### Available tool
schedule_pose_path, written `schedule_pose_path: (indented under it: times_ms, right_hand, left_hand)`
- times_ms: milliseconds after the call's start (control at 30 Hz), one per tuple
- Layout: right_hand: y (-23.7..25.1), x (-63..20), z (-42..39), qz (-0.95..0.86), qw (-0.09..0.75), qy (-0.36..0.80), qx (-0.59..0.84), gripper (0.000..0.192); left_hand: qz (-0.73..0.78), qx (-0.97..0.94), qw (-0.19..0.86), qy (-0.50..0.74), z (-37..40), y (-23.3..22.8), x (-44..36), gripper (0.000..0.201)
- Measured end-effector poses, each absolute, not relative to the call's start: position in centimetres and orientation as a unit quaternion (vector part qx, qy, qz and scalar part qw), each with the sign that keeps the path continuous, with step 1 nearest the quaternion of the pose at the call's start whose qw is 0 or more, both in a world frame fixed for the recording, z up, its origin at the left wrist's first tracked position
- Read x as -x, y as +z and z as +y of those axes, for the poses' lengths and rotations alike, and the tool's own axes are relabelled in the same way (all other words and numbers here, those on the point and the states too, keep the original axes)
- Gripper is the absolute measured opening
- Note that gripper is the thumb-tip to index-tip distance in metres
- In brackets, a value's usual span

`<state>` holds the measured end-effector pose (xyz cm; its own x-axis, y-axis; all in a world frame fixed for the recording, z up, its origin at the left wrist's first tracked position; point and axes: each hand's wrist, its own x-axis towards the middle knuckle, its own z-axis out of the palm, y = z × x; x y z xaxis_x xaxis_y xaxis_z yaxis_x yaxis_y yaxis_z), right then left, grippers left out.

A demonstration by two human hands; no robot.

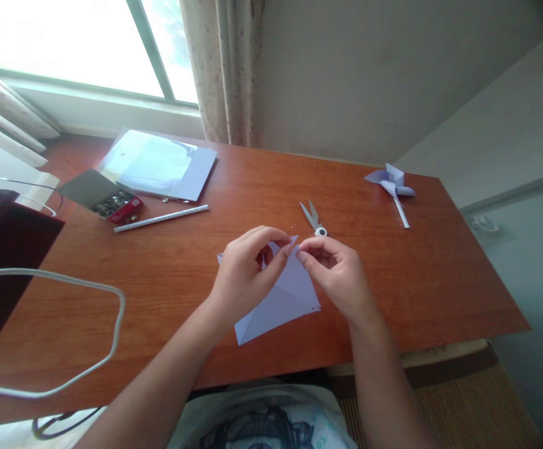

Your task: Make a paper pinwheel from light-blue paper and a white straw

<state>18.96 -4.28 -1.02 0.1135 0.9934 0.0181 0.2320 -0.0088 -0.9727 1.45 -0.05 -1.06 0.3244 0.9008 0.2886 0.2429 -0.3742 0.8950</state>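
A pale purple sheet of paper (281, 299) with crease lines lies on the wooden table in front of me. My left hand (250, 271) pinches its far corner between thumb and fingertips, covering part of the sheet. Close beside it, my right hand (334, 271) grips the same corner area, thumb and index finger pressed together at the paper's edge. A small dark mark or hole shows near the sheet's right corner. Just beyond my right hand lies a pair of scissors (316, 218), its blades apart and its handles partly hidden.
A finished paper pinwheel (393, 184) lies at the far right of the table (440, 280). Toward the left are a rolled paper stick (161, 218), an opened box of small metal pieces (117, 202) and a pack of paper (159, 165). A white cable (119, 324) loops at the near left.
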Motion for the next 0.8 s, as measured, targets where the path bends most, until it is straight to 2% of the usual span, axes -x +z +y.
schedule_pose_path:
  times_ms: [400,800]
  right_hand:
    - [-1.16,-18.61,-4.09,-0.531,0.509,0.383,0.560,0.003]
    - [-0.50,-18.52,-3.84,-0.595,0.505,0.316,0.540,0.012]
  left_hand:
    - [0.368,-0.674,0.500,0.401,-0.13,-1.59,-1.84,0.008]
    - [0.376,-0.679,0.507,0.376,-0.12,-1.51,-1.91,0.015]
